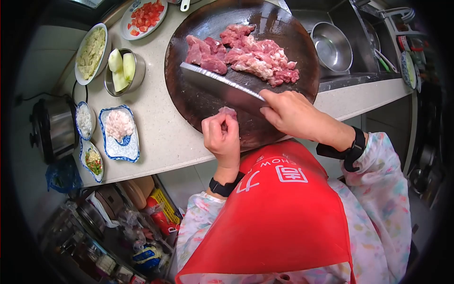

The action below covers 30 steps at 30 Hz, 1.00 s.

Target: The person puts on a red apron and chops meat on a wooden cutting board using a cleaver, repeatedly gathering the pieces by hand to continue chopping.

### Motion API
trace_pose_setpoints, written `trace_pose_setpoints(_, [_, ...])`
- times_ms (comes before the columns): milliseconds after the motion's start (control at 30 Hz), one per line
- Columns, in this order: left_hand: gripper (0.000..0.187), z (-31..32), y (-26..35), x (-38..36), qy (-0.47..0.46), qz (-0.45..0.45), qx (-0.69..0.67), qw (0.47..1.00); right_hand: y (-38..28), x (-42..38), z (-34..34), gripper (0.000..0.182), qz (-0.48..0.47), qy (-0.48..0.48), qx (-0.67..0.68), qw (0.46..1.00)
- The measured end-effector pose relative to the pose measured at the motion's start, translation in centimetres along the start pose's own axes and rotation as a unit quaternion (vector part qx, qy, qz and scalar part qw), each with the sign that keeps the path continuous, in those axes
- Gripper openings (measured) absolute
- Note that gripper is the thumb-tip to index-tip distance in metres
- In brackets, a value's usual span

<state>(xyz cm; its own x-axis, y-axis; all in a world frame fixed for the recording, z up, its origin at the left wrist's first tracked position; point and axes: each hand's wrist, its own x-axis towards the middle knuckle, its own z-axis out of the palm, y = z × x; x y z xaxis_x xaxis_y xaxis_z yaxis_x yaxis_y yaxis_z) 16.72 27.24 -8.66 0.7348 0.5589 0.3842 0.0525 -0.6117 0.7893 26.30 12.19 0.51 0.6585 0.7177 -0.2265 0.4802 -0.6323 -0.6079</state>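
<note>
A round dark cutting board (pixel 189 94) lies on the counter with a heap of raw meat (pixel 255 52) across its far half. My right hand (pixel 295 116) is wrapped round the handle end of a cleaver (pixel 222 87), whose broad blade points left, just on the near side of the meat. Near the board's front edge, my left hand (pixel 221 137) pinches a small meat piece (pixel 228 111) between its fingers. That piece is apart from the heap and close below the blade.
Left of the board are a plate of diced tomato (pixel 145 18), a metal bowl (pixel 138 75) of peeled vegetables, a dish of minced white food (pixel 119 126) and smaller dishes. A sink (pixel 302 19) holding a metal basin (pixel 332 46) is at the right.
</note>
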Motion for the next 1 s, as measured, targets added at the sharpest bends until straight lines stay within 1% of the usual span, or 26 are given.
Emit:
trace_pose_setpoints(67, [0.008, -0.7, -0.2, -0.2, -0.023, -0.010, 0.017, 1.000, 0.0, -0.8, 0.2, 0.012, 0.027, 0.045, -0.019, 0.998])
trace_pose_setpoints(133, [0.007, -0.8, -0.2, -0.2, -0.023, -0.014, 0.008, 1.000, -0.8, -2.0, 0.1, 0.014, 0.031, 0.024, 0.004, 0.999])
trace_pose_setpoints(200, [0.013, -0.7, 0.2, 0.1, -0.030, 0.003, 0.019, 0.999, -1.3, -3.1, 0.3, 0.014, -0.023, 0.027, 0.029, 0.999])
trace_pose_setpoints(267, [0.013, -0.7, -0.1, 0.0, -0.022, 0.000, 0.037, 0.999, -1.5, -3.8, 0.6, 0.014, -0.029, 0.015, 0.006, 0.999])
trace_pose_setpoints(333, [0.017, -0.6, 0.1, 0.3, -0.006, 0.033, 0.025, 0.999, -1.6, -4.4, 0.6, 0.029, -0.014, -0.029, -0.047, 0.998])
trace_pose_setpoints(367, [0.017, -0.7, 0.2, 0.4, -0.006, 0.032, 0.026, 0.999, -1.6, -4.9, 0.6, 0.029, -0.015, -0.030, -0.046, 0.998])
trace_pose_setpoints(433, [0.019, -0.6, 0.4, 0.6, -0.009, 0.033, 0.041, 0.999, -1.4, -5.9, 0.2, 0.035, -0.015, -0.051, -0.077, 0.996])
trace_pose_setpoints(467, [0.019, -0.6, 0.3, 0.6, -0.009, 0.033, 0.041, 0.999, -1.4, -6.4, 0.0, 0.035, -0.015, -0.051, -0.078, 0.996])
trace_pose_setpoints(533, [0.018, -0.4, 0.3, 0.5, -0.011, 0.015, 0.028, 0.999, -1.5, -7.0, -0.4, 0.020, -0.026, -0.049, -0.091, 0.994])
trace_pose_setpoints(667, [0.013, -0.4, 0.0, 0.4, -0.002, 0.015, 0.025, 1.000, -1.8, -6.4, -0.5, 0.019, -0.030, -0.056, -0.098, 0.993])
trace_pose_setpoints(733, [0.015, -0.7, 0.1, 0.2, -0.035, -0.028, 0.062, 0.997, -1.4, -5.6, -0.4, 0.018, -0.045, -0.026, -0.060, 0.997])
trace_pose_setpoints(767, [0.012, -0.5, 0.2, 0.5, -0.016, 0.011, 0.053, 0.998, -1.4, -5.2, -0.4, 0.018, -0.044, -0.026, -0.061, 0.997])
trace_pose_setpoints(867, [0.013, -0.2, 0.3, 0.8, -0.003, 0.021, 0.024, 0.999, -1.8, -3.1, -0.2, 0.017, -0.046, -0.044, -0.058, 0.996])
trace_pose_setpoints(933, [0.014, -0.4, -0.2, 0.5, -0.011, 0.020, 0.027, 0.999, -2.2, -0.9, 0.2, 0.022, -0.041, -0.081, -0.054, 0.994])
trace_pose_setpoints(1000, [0.014, -0.6, -0.4, 0.2, -0.019, 0.019, 0.031, 0.999, -2.8, 1.3, 1.1, 0.021, -0.055, -0.062, -0.047, 0.995])
